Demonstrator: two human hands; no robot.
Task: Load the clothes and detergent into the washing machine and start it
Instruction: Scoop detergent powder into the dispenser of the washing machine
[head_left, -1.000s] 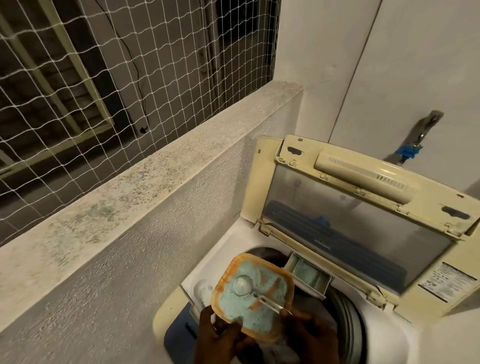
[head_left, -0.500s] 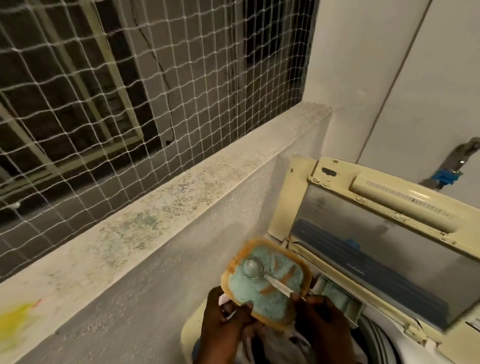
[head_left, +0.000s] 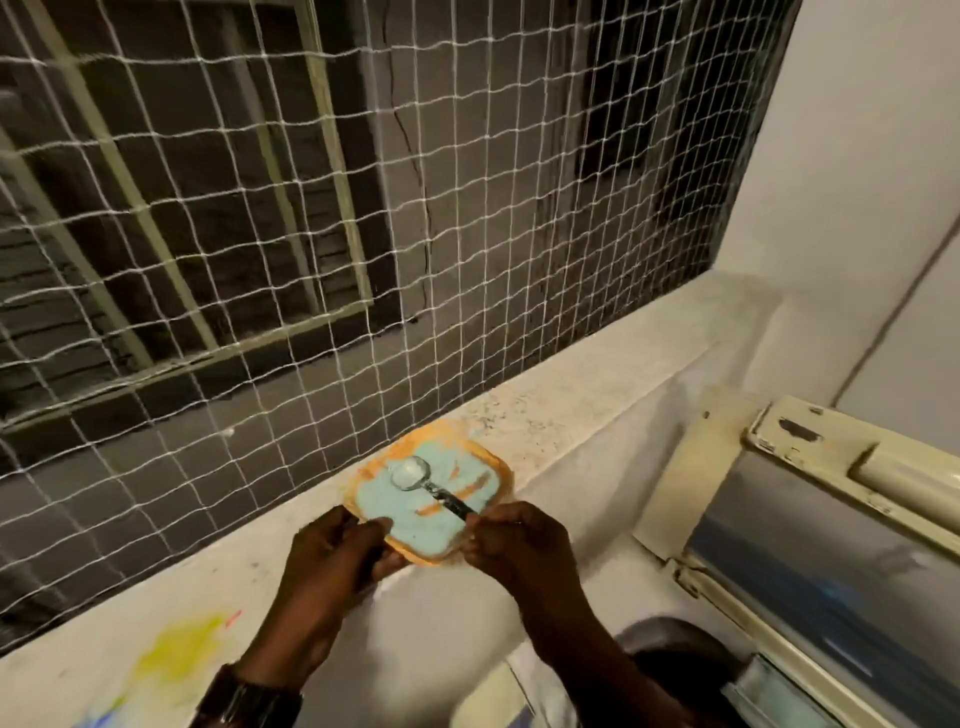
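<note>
Both hands are on the orange detergent tub (head_left: 429, 498), which is over the speckled ledge (head_left: 571, 405) by the netting (head_left: 363, 208), maybe resting on it, too blurry to say. Left hand (head_left: 332, 551) has fingers curled round the near left edge. Right hand (head_left: 511, 540) pinches the handle of the clear scoop (head_left: 415, 475) (bowl lying on the blue-green powder). Washing machine's raised lid (head_left: 831, 519) sits off right.

detergent box (head_left: 430, 501) on ledge (head_left: 571, 410) | scoop (head_left: 427, 484) in box | netting (head_left: 311, 208) behind | washing machine lid (head_left: 810, 525) right (raised)
</note>
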